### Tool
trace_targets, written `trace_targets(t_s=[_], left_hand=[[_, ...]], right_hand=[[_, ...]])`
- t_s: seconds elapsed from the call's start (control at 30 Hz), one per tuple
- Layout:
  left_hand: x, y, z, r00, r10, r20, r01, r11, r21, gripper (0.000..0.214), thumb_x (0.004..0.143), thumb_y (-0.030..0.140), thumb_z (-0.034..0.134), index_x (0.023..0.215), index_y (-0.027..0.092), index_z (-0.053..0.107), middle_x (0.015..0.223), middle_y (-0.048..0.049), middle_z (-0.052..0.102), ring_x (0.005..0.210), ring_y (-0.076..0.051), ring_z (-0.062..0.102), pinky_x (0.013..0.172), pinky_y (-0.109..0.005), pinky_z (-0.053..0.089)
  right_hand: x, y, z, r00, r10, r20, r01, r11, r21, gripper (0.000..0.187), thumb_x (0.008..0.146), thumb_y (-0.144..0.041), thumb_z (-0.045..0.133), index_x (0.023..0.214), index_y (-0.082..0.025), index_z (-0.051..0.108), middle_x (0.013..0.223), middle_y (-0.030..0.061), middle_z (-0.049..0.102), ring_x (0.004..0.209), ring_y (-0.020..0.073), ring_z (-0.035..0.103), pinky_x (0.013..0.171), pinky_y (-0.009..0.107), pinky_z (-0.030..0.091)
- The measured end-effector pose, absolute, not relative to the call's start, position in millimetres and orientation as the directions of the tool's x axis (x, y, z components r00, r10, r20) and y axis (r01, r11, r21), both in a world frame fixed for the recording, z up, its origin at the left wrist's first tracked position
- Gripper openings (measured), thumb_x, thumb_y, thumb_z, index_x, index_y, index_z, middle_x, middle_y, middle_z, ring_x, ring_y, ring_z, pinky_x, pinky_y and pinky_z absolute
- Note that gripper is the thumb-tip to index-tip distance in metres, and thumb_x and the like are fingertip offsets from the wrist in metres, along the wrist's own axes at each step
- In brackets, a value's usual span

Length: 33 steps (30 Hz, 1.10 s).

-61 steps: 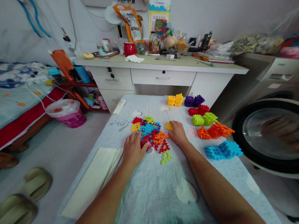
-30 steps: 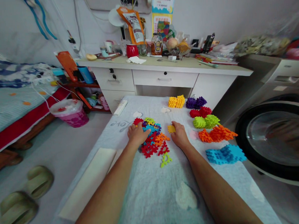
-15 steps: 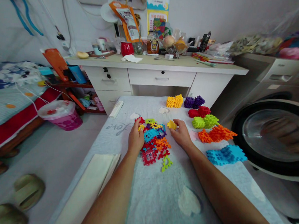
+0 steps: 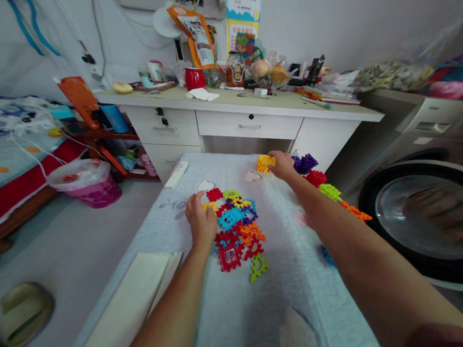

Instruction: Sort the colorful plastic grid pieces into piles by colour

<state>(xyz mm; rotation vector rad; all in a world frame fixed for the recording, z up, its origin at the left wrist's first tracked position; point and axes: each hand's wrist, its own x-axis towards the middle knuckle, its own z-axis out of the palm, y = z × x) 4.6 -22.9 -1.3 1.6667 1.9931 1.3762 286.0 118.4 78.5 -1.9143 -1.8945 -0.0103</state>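
My right hand (image 4: 283, 165) has reached the far end of the cloth-covered table. Its fingers close at the right end of the stack of yellow interlocking tiles (image 4: 265, 163); the piece in the grip is mostly hidden by the fingers. My left hand (image 4: 201, 219) rests at the left edge of a mixed pile, thumb and fingers apart, beside a small yellow tile (image 4: 210, 206). A red tile (image 4: 214, 194) lies just beyond it. In the pile are a blue window tile (image 4: 231, 218), a red window tile (image 4: 229, 257), orange tiles (image 4: 252, 233) and a green triangular tile (image 4: 258, 268).
Purple (image 4: 305, 163), red (image 4: 316, 178) and green stacks (image 4: 331, 191) line the table's right side; my right forearm partly covers the row. A folded white board (image 4: 125, 303) lies at left. Beyond stand a white desk (image 4: 248, 123) and a washing machine (image 4: 423, 205).
My right hand has carried a yellow tile from beside the pile up and away to the yellow stack. My left hand has shifted slightly left and its fingers have spread.
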Motion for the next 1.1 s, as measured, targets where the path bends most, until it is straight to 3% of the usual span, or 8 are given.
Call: trace_targets(t_s=[0.33, 0.6, 0.73, 0.87, 1.1], left_hand=[[1.2, -18.9, -5.7, -0.404, 0.862, 0.306, 0.546, -0.042, 0.837, 0.046, 0.083, 0.015, 0.047, 0.128, 0.022, 0.052, 0.124, -0.0097, 0.060, 0.118, -0.022, 0.058, 0.108, -0.042, 0.045], [-0.2, -18.6, -8.4, -0.377, 0.876, 0.300, 0.549, -0.049, 0.834, 0.044, 0.084, 0.019, 0.048, 0.127, 0.022, 0.054, 0.127, -0.0093, 0.061, 0.119, -0.024, 0.058, 0.107, -0.043, 0.046], [-2.7, -18.7, -7.5, -0.384, 0.870, 0.310, 0.566, -0.043, 0.823, 0.044, 0.083, 0.019, 0.049, 0.126, 0.021, 0.055, 0.124, -0.0103, 0.062, 0.117, -0.025, 0.058, 0.108, -0.045, 0.045], [-6.4, -18.4, -6.1, -0.385, 0.862, 0.329, 0.607, -0.032, 0.794, 0.044, 0.082, 0.017, 0.048, 0.125, 0.019, 0.056, 0.124, -0.0119, 0.061, 0.122, -0.026, 0.056, 0.110, -0.046, 0.043], [-8.0, -19.2, -5.4, -0.362, 0.887, 0.286, 0.625, 0.003, 0.781, 0.043, 0.087, 0.014, 0.038, 0.126, 0.018, 0.055, 0.125, -0.0126, 0.063, 0.110, -0.022, 0.065, 0.104, -0.041, 0.048]], right_hand=[[287.4, 184.6, 70.7, 0.025, 0.960, 0.277, 0.956, 0.057, -0.287, 0.040, 0.077, -0.011, 0.063, 0.115, -0.022, 0.070, 0.121, 0.0141, 0.065, 0.119, 0.0391, 0.048, 0.097, 0.062, 0.037], [285.1, 179.9, 66.2, 0.042, 0.964, 0.262, 0.968, 0.025, -0.249, 0.041, 0.076, -0.005, 0.058, 0.111, -0.022, 0.072, 0.121, 0.0131, 0.066, 0.120, 0.0368, 0.047, 0.101, 0.057, 0.035], [280.9, 163.0, 72.8, 0.036, 0.952, 0.304, 0.962, 0.049, -0.269, 0.042, 0.078, -0.008, 0.057, 0.116, -0.022, 0.070, 0.132, 0.0098, 0.063, 0.122, 0.0346, 0.047, 0.104, 0.053, 0.034], [267.6, 132.3, 78.8, -0.012, 0.939, 0.344, 0.938, 0.130, -0.323, 0.037, 0.083, -0.015, 0.059, 0.118, -0.021, 0.068, 0.135, 0.0098, 0.061, 0.125, 0.0322, 0.049, 0.106, 0.051, 0.035], [235.1, 39.0, 57.0, -0.323, 0.911, 0.257, 0.811, 0.406, -0.421, 0.029, 0.085, -0.017, 0.062, 0.112, -0.021, 0.069, 0.120, 0.0082, 0.069, 0.116, 0.0226, 0.061, 0.105, 0.040, 0.042]])
